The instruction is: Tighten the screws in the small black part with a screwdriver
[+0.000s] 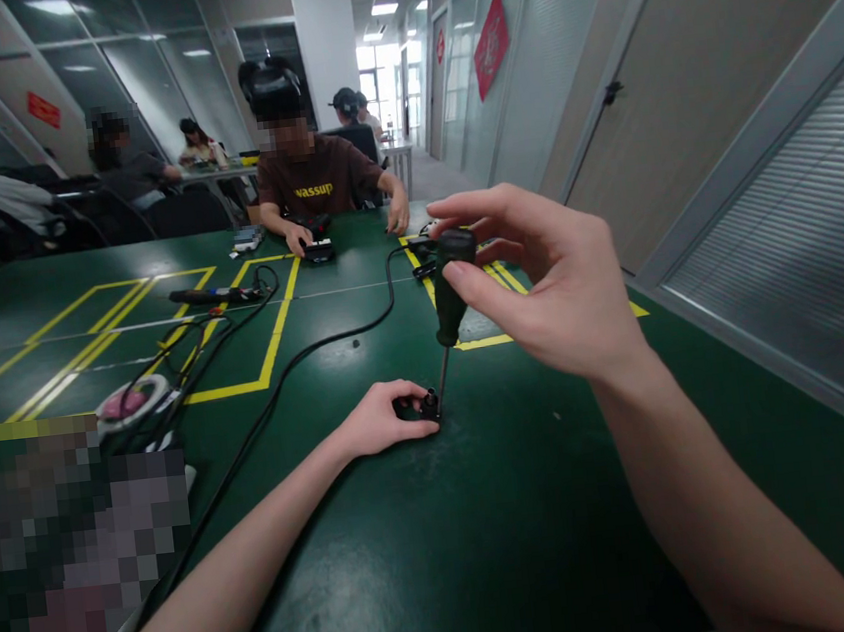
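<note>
Between the thumb and fingers of my left hand [380,421] is a small black part [429,405], held down on the green tabletop. A short post sticks up from it; its kind is too small to make out. My right hand [545,273] is closed round the dark handle of a screwdriver [449,288], thumb on the near side and fingers by its top. The screwdriver stands nearly upright, leaning slightly, and its thin shaft reaches down to the right side of the black part. Whether the tip sits in a screw cannot be seen.
A black cable [305,350] winds across the green table [532,505]. To the left lie a dark, pen-like tool [213,296] with cords and a white tape roll [133,402]. Across the table a co-worker [317,181] handles a black device [319,250]. Yellow tape marks rectangles.
</note>
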### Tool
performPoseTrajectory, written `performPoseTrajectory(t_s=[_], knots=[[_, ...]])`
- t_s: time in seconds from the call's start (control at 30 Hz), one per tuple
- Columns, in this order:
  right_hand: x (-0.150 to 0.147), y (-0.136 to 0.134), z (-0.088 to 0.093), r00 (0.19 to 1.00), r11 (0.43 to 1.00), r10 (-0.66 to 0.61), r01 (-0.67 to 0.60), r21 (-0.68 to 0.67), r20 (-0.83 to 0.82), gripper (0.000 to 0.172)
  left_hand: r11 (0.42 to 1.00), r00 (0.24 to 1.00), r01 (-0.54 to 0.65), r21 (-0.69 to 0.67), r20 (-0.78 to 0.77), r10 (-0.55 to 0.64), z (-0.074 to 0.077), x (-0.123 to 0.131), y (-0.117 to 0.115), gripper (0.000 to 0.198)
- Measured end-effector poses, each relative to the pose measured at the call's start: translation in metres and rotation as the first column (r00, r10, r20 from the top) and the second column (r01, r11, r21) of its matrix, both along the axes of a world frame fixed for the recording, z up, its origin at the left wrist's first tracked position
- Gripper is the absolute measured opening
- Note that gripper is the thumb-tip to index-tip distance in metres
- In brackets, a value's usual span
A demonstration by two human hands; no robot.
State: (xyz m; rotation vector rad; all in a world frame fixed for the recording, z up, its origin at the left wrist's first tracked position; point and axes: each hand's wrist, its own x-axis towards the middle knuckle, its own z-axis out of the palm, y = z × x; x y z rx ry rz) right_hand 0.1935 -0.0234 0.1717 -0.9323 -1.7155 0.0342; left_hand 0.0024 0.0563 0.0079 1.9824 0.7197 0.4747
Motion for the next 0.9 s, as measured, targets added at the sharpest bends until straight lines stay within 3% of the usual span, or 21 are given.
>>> performPoseTrajectory(t_s=[0.17,0.53,0.9], knots=[[-0.0001,-0.0016,0.0015,1.000,1.000,-0.007,0.008,-0.028,0.010,0.025,1.000,1.000,-0.003,0.002,-0.013,0.003,-0.0010,0.0004,0.0009,0.038],[0.0001,-0.0010,0.0004,1.000,0.999,-0.012,0.013,-0.051,0.012,0.038,1.000,1.000,0.003,0.019,-0.015,-0.003,0.0006,0.0003,-0.0002,0.038],[0.0007,-0.0025,0.0033,0.998,0.999,-0.015,0.017,-0.030,0.062,0.023,1.000,1.000,0.001,0.012,-0.004,-0.001,-0.0015,-0.0002,0.0010,0.036]])
